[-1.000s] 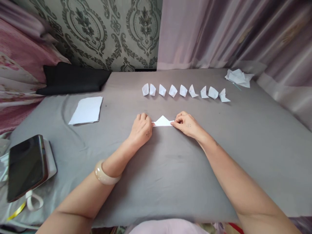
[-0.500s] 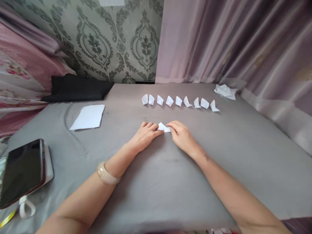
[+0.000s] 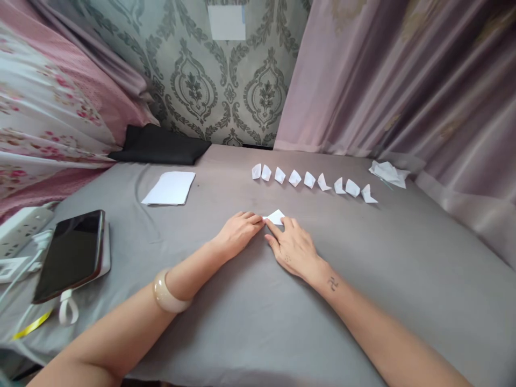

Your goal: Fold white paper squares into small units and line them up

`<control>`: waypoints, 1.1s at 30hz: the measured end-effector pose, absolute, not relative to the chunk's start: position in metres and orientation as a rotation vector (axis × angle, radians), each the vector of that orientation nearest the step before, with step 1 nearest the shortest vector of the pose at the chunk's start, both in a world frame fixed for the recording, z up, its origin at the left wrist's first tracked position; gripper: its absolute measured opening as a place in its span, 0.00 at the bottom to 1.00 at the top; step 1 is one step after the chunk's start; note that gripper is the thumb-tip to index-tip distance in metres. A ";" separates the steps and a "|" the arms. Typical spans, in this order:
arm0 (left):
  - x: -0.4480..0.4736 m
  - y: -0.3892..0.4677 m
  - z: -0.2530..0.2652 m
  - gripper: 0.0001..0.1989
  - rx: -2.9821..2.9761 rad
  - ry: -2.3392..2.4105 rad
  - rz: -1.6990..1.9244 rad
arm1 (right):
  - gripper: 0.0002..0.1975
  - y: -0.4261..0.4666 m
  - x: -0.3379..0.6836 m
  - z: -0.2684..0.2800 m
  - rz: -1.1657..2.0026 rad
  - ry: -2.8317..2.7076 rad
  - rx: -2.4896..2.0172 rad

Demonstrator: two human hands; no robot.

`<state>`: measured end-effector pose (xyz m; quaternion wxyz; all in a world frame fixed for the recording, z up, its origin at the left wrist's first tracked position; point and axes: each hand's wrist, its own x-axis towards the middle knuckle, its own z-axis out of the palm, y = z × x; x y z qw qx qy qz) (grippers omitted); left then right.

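Note:
A small piece of folded white paper (image 3: pixel 276 217) lies on the grey cloth, with a pointed top and a narrow strip toward the left. My left hand (image 3: pixel 241 232) has its fingers drawn together on the paper's left end, and the fingertips hide part of it. From the right, my right hand (image 3: pixel 294 246) lays its outstretched fingers along the paper's lower edge, thumb held apart. Beyond both hands stands a row of several small folded paper shapes (image 3: pixel 295 178).
A stack of white paper (image 3: pixel 170 188) rests at left, with black cloth (image 3: pixel 161 145) behind it. Crumpled white paper (image 3: pixel 389 173) lies far right. A phone (image 3: pixel 72 252), power strip (image 3: pixel 24 228) and cables occupy the left edge. Curtains (image 3: pixel 346 80) hang behind.
My right hand has flattened from a pinch at the paper's right end to spread fingers along its lower edge. The paper's narrow strip now points left. The camera view has tilted and shifted.

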<state>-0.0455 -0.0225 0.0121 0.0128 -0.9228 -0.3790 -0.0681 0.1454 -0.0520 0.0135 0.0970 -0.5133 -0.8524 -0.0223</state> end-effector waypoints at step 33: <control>0.013 0.010 0.002 0.12 -2.971 -1.231 -0.532 | 0.11 -0.045 0.207 0.005 0.349 -2.010 -1.444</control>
